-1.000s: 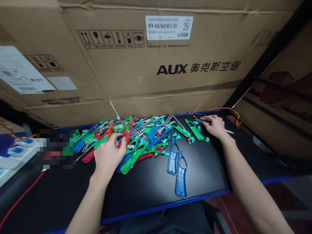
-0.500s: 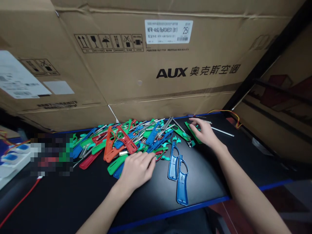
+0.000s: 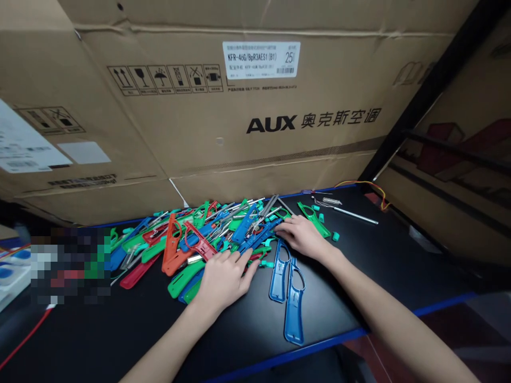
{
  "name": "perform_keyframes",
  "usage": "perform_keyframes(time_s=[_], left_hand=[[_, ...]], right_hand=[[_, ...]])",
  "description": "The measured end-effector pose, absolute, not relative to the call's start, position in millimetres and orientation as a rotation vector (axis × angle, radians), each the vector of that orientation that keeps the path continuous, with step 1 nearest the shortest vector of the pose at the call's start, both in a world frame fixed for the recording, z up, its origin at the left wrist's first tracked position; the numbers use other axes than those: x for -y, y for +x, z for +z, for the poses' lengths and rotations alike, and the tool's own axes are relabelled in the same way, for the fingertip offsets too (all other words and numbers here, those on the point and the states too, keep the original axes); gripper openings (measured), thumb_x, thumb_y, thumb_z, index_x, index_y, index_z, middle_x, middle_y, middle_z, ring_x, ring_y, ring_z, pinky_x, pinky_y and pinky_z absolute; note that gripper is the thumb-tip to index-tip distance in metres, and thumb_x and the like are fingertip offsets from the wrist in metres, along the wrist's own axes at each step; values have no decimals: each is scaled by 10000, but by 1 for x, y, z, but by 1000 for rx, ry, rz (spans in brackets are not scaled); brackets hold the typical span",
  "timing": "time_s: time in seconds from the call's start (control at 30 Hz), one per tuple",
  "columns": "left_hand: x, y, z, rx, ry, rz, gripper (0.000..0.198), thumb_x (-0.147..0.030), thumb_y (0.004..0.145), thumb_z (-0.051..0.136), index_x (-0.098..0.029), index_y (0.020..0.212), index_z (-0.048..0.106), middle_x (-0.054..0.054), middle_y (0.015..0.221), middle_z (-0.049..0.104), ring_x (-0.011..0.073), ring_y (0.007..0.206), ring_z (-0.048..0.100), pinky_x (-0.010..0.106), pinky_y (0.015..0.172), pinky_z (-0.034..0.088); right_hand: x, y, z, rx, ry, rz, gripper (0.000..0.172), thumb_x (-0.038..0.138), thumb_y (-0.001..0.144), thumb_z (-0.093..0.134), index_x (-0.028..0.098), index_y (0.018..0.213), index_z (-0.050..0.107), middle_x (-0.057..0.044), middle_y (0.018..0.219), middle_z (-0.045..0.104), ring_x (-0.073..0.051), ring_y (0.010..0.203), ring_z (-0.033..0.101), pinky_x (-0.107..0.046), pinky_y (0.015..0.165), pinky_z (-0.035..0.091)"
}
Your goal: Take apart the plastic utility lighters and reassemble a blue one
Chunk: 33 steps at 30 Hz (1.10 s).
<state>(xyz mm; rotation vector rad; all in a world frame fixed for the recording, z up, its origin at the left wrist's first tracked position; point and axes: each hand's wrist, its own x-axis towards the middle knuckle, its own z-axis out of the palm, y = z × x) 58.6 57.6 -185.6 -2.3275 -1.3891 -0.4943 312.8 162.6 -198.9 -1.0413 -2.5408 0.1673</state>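
A mixed pile of green, blue, red and orange plastic half shells, like long-neck lighter casings, lies with metal tubes on the black table. My left hand (image 3: 224, 277) rests at the pile's front edge, fingers bent and somewhat apart, the fingertips close to the lower end of a blue half shell (image 3: 258, 237). At this shell's upper end are the closed fingers of my right hand (image 3: 304, 235); their tips are partly hidden. Two blue half shells with trigger loops lie in front, one (image 3: 278, 282) left of the other (image 3: 294, 316).
A large cardboard box (image 3: 191, 122) stands behind the table. To the right lie a green half shell (image 3: 315, 219), a metal tube (image 3: 356, 215) and yellow-red wires (image 3: 381, 190). A white power strip (image 3: 16, 274) is at the left. Blue trim (image 3: 331, 340) marks the table's front edge.
My right hand has moved left from the green half shell to the blue half shell in the pile. My left hand stays at the pile's front. The view has shifted slightly.
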Motion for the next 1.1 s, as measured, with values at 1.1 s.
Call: perform_keyframes(time_s=[1.1], left_hand=[[-47,59,-170,1872,-2133,-1288,246,-364,945,602,-206,852,767,-61,475,433,86,487,442,246,600,363]], right_hand=[[-150,347,-166,2287,-1106,393,242,299,1021,548,215,1203,685,-97,1209,663,-255,1112,620,-444,1021,494]])
